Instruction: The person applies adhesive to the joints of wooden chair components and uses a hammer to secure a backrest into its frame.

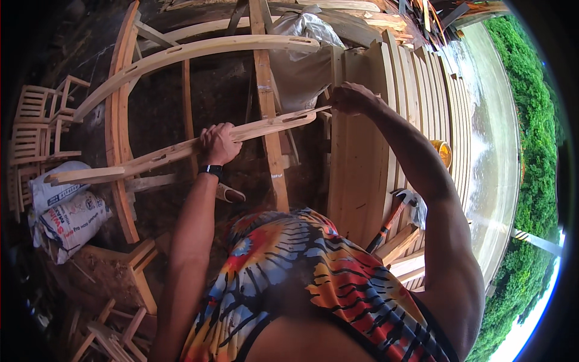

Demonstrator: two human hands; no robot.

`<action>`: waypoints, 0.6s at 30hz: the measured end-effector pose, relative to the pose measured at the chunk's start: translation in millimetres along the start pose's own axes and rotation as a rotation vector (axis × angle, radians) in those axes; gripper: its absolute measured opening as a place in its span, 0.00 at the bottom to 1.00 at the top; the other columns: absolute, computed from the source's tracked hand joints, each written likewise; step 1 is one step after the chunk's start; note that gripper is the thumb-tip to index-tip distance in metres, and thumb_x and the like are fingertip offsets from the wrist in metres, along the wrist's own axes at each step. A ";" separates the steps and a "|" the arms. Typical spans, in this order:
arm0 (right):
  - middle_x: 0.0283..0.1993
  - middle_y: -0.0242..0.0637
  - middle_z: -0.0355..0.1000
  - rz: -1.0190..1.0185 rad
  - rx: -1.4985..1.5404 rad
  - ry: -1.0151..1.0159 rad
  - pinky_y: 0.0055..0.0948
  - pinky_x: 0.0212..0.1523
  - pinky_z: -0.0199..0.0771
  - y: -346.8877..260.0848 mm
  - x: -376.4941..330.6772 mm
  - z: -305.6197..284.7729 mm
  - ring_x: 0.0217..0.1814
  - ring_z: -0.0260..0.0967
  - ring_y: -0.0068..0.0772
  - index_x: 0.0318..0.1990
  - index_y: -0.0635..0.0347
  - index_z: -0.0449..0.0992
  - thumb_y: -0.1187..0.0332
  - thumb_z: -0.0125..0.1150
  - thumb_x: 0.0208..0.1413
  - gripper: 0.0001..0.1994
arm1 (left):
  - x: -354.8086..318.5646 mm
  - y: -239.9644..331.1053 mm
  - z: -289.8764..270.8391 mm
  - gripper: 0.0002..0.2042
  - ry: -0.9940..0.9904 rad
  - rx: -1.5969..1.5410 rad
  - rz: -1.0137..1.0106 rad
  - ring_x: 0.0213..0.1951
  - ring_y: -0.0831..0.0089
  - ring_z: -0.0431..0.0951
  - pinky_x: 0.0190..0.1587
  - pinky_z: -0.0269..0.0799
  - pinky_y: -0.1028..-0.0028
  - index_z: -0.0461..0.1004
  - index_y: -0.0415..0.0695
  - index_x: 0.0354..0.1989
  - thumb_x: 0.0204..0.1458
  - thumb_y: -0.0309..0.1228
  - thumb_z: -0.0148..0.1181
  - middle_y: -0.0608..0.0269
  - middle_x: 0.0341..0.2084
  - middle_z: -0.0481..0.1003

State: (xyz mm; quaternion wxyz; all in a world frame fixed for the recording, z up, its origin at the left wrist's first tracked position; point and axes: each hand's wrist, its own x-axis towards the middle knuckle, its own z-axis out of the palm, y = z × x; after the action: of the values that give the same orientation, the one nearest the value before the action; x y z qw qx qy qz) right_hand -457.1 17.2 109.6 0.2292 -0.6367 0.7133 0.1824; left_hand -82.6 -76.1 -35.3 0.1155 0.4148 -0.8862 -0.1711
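Observation:
A long, pale wooden rail [172,152] with slots cut in it lies slantwise across two upright-running beams of a wooden stand. My left hand [220,143] is closed over the middle of this rail. Beyond the rail's right end, my right hand [354,98] is closed on a thin, light strip-like thing [324,108], which reaches to the rail's slotted tip. What kind of thing it is cannot be made out. Farther away, a second, curved slotted rail [205,47] rests over the same beams [265,90], touched by neither hand.
Stacked planks [356,163] stand to the right, with a hammer [392,220] and an amber round container [443,152] on them. Printed sacks [75,220] and slatted wooden chair frames [36,105] are at left. A shoe [231,193] shows below the rail.

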 end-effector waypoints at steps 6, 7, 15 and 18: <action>0.42 0.36 0.83 0.037 -0.054 0.024 0.46 0.43 0.82 13.1 -16.0 -10.3 0.45 0.81 0.47 0.40 0.43 0.87 0.63 0.60 0.57 0.09 | 0.2 0.7 -0.5 0.15 0.028 0.001 0.009 0.44 0.57 0.79 0.51 0.69 0.56 0.79 0.49 0.35 0.37 0.36 0.74 0.60 0.35 0.81; 0.42 0.35 0.83 0.067 -0.064 0.019 0.46 0.44 0.82 13.3 -17.1 -11.6 0.46 0.81 0.47 0.40 0.42 0.87 0.64 0.60 0.57 0.09 | 0.2 0.5 -0.9 0.17 0.015 0.005 0.009 0.44 0.57 0.79 0.52 0.69 0.56 0.79 0.50 0.36 0.36 0.35 0.75 0.61 0.36 0.81; 0.40 0.41 0.82 0.033 -0.063 0.089 0.50 0.47 0.81 -13.9 -43.2 -25.1 0.46 0.81 0.50 0.45 0.41 0.86 0.65 0.60 0.57 0.12 | -1.0 -3.3 1.7 0.18 0.031 0.005 0.003 0.44 0.57 0.79 0.52 0.69 0.56 0.79 0.50 0.37 0.35 0.35 0.76 0.62 0.36 0.81; 0.43 0.39 0.82 -0.057 -0.066 0.224 0.49 0.48 0.80 -8.6 -47.3 -15.4 0.46 0.80 0.51 0.47 0.43 0.86 0.65 0.59 0.58 0.12 | -0.9 -3.2 1.2 0.18 0.031 -0.003 0.000 0.45 0.57 0.79 0.52 0.68 0.56 0.79 0.49 0.37 0.35 0.35 0.77 0.62 0.35 0.81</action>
State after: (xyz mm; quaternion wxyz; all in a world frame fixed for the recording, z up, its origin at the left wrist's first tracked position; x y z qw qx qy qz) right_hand -446.0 46.7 149.1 0.1321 -0.6803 0.7096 0.1271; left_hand -80.2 -77.0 -37.7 0.1299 0.4171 -0.8841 -0.1657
